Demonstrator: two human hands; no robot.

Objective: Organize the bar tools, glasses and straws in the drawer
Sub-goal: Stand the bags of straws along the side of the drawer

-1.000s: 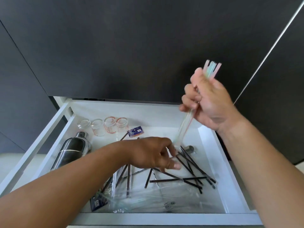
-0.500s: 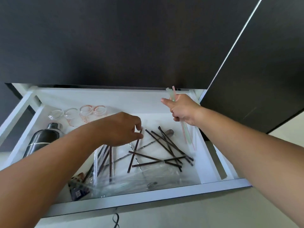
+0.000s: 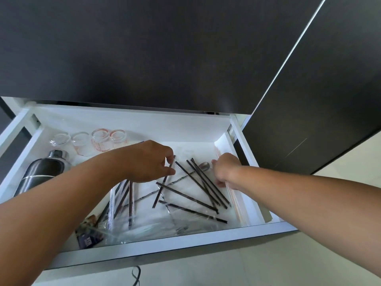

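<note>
In drawer: left hand pinches dark straw (long axis near-far).

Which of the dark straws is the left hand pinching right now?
The left hand pinches the steep dark straw left of the crossed pile, its top at the fingertips; the others lie loose.

Left hand covers the far ends of the bagged straws, and its forearm hides the shaker base at the drawer's left edge. Whether thumb and finger truly pinch that dark straw is hard to say. Right hand is turned away by the right wall, fingertips unseen, so its grip can't be judged; the pale straws there blur into the white. Spoon handle is lost under crossed straws. Package print at the front-left corner is too small to read. Both arms run off the bottom edge
</note>
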